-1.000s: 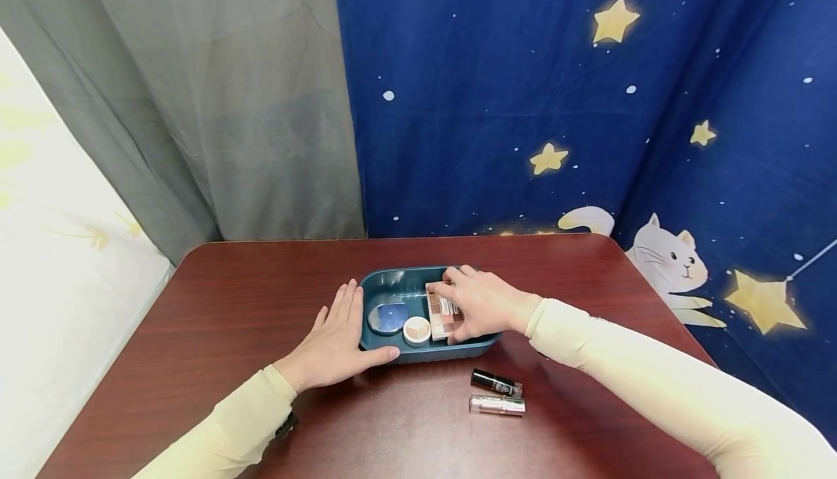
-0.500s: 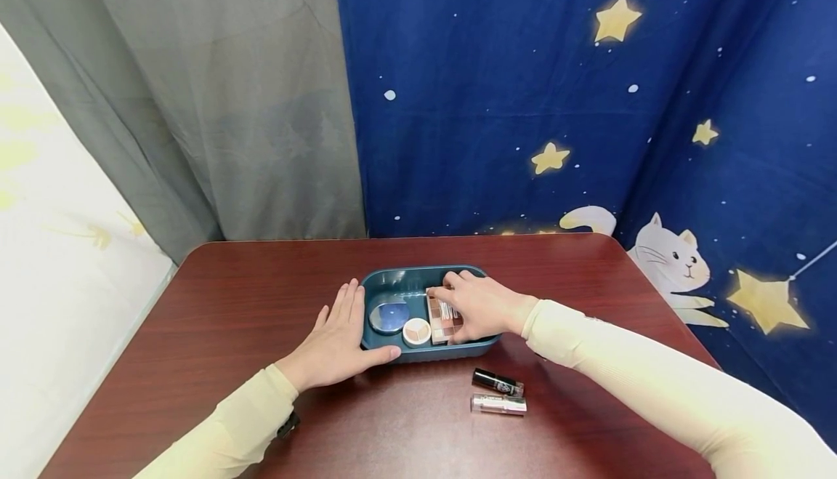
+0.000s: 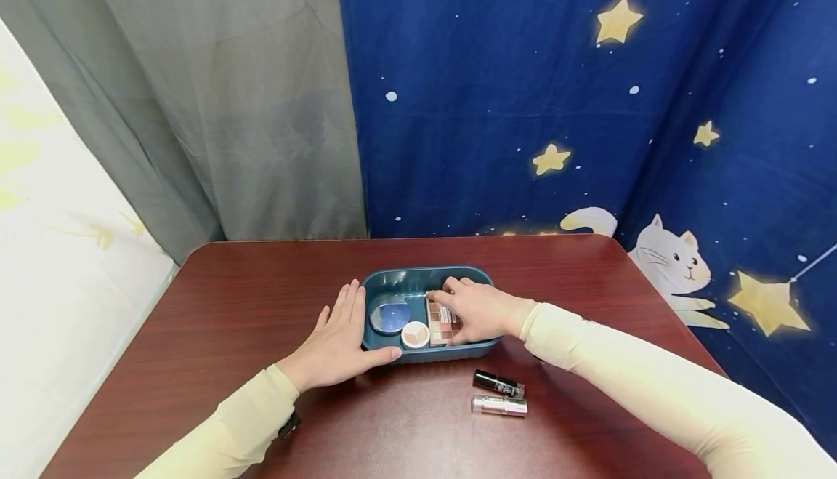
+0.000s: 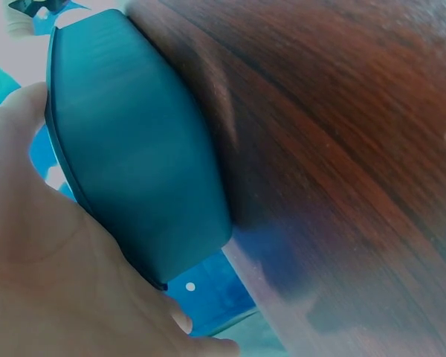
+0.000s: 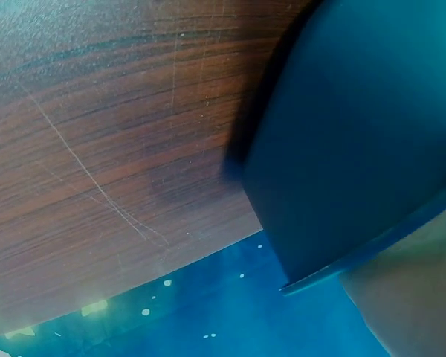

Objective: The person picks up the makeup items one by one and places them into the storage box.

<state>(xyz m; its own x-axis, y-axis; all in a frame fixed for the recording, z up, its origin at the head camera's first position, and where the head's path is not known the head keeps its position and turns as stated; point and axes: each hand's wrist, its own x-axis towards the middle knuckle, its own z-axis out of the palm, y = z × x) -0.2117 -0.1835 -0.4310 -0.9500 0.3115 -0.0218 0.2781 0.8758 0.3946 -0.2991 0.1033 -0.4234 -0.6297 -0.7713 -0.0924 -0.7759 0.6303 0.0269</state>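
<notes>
A teal tray (image 3: 458, 352) with rounded corners stands on the table. My left hand (image 3: 335, 341) rests against its left end, fingers straight and thumb over the near rim. The left wrist view shows that palm beside the tray's outer wall (image 4: 134, 141). Inside the tray, my right hand (image 3: 480, 310) grips an eyeshadow palette (image 3: 442, 321) between thumb and fingers, covering its right part. Left of the palette lie a round white-rimmed three-colour compact (image 3: 415, 334) and a larger round compact with a shiny blue-looking top (image 3: 390, 318). The right wrist view shows mostly the tray's outside (image 5: 357, 149).
On the reddish-brown table (image 3: 275, 283), in front of the tray, lie a black lipstick-like tube (image 3: 498, 384) and a silver, clear-ended tube (image 3: 499, 405) side by side. Grey (image 3: 261, 101) and blue starry curtains (image 3: 471, 137) hang behind the table's far edge.
My right hand has moved the palette slightly down and toward the near side of the tray. The three-colour compact has shifted a little toward the near side. My left hand stays put.
</notes>
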